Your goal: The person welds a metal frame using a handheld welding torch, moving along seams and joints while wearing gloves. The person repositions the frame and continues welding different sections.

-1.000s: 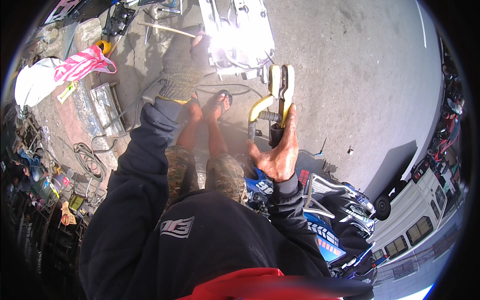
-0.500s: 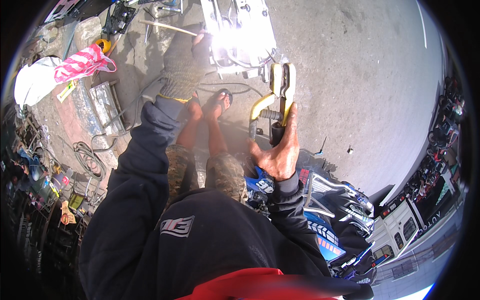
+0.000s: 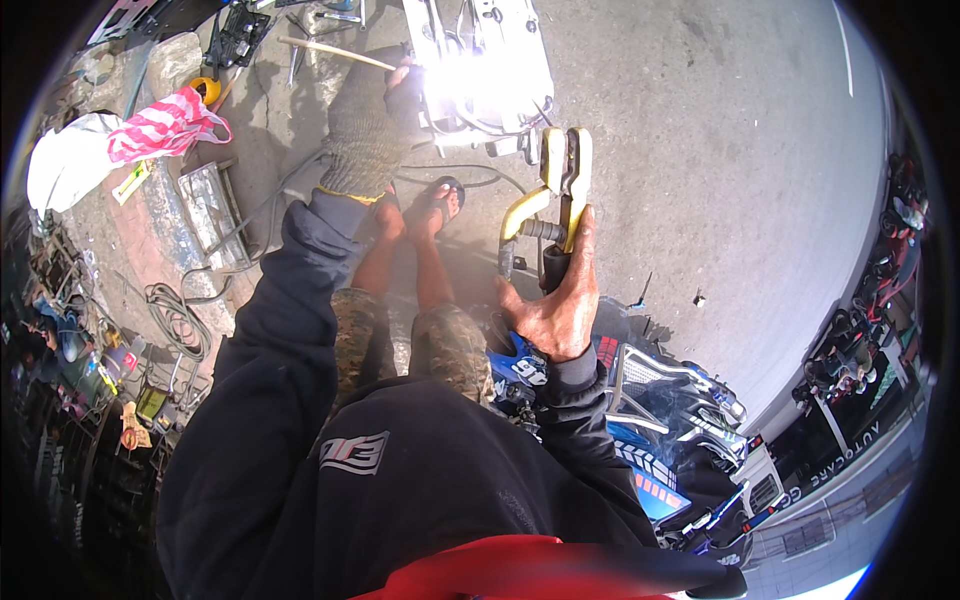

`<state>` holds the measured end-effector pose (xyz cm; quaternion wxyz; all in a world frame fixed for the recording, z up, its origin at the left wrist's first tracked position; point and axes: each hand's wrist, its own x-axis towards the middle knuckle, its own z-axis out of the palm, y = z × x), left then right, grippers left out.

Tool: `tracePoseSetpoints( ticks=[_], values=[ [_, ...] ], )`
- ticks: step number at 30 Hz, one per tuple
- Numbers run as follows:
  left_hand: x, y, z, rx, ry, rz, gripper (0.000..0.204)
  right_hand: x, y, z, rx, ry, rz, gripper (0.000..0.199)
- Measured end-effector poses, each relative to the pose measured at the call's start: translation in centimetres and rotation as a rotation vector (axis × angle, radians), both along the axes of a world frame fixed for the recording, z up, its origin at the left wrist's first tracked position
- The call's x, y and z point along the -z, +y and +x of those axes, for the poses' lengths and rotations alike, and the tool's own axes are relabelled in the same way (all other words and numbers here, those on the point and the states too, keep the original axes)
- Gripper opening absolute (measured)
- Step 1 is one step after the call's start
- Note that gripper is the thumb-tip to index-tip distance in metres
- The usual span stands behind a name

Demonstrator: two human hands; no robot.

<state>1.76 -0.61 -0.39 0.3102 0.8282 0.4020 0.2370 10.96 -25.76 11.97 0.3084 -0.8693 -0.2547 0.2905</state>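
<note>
My right hand [image 3: 556,308] is bare and wraps round the handles of a yellow spring clamp [image 3: 566,165], whose jaws point away from me. A grey coil spring sits between the clamp's arms, and a cable runs down from its left arm. My left hand [image 3: 398,82], in a grey knit glove with a yellow cuff edge, reaches to the left side of a white metal frame [image 3: 532,75]. Its fingers look curled, but glare and shadow hide what they hold. A thin wooden stick [image 3: 335,50] ends at those fingers. Strong white glare covers the frame's middle.
Cables cross the concrete near my sandalled feet [image 3: 440,205], with a coiled cable [image 3: 178,318] to the left. Farther left lie a red-and-white striped bag [image 3: 170,130], a white bag [image 3: 68,170] and a worn metal block [image 3: 215,215]. A blue-and-black motorbike [image 3: 650,440] stands close at my right.
Both hands and the clamp stay nearly where they were. At the far lower right, a white vehicle has shifted down and left, uncovering more of the storefront.
</note>
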Motion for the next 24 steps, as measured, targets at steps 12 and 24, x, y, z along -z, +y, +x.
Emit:
tracePoseSetpoints(
  ticks=[12,24],
  values=[
    [0.2,0.4,0.1,0.102,0.000,0.135,0.030,0.0,0.0,0.0,-0.008,-0.011,-0.030,0.116],
    [0.0,0.6,0.1,0.146,-0.060,0.122,0.027,-0.9,-1.1,0.1,0.279,0.250,0.045,0.130]
  ],
)
